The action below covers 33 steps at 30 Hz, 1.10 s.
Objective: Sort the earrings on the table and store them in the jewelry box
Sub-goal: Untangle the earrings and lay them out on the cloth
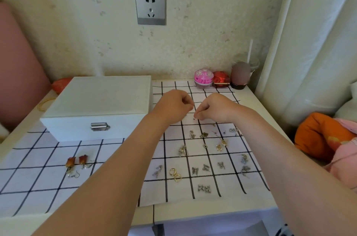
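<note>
Above the checked cloth (231, 185), left hand (173, 106) and right hand (216, 109) each curl in a pinch, contents too small to tell.

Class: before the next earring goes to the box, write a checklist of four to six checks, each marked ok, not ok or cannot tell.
1. Box open: not ok, lid down.
2. Left hand holds an earring: cannot tell; fingers curled, anything pinched is too small to see.
3. Right hand holds an earring: cannot tell; fingertips pinched together close to the cloth.
4. Rose earrings paired: ok, side by side.
5. Gold hoops paired: ok, touching.
</note>
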Tool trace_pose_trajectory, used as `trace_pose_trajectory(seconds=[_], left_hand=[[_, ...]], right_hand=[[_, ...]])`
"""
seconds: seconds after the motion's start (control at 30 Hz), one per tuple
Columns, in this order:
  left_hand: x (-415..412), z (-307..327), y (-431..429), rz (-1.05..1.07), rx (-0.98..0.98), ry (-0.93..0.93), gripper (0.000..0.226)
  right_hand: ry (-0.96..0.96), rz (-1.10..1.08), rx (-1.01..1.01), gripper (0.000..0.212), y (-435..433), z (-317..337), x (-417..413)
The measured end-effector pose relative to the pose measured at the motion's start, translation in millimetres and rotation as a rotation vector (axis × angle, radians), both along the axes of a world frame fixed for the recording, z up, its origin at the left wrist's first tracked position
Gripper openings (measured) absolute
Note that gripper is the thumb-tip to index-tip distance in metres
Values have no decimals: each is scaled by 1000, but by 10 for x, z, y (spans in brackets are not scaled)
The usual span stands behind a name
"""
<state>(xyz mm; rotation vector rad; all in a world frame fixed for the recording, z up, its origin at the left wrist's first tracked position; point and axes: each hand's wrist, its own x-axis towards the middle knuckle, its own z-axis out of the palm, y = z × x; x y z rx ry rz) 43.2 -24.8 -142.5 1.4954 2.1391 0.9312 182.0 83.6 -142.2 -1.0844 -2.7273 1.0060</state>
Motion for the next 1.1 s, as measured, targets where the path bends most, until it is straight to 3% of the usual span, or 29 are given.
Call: trace_pose_trajectory(seconds=[0.13, 0.3, 0.5, 0.77, 0.83, 0.97, 1.1], left_hand=[[38, -89, -95, -66, -233, 210, 9], [30, -108, -183, -92, -278, 125, 7], [101, 44, -147, 39, -57, 35, 23], [48, 169, -108, 113, 210, 33, 5], [-8, 217, -115, 151, 227, 99, 7], [-96, 311, -141, 171, 184, 138, 8], [-111, 325, -162, 128, 77, 241, 7]], right_hand=[[-38, 2, 38, 7, -31, -20, -23], [-27, -6, 14, 12, -77, 50, 5], [100, -40, -111, 12, -126, 196, 98], [427, -201, -418, 13, -83, 222, 111], [434, -227, -378, 11, -82, 197, 88], [224, -123, -84, 11, -120, 36, -24], [115, -50, 38, 17, -165, -53, -100]])
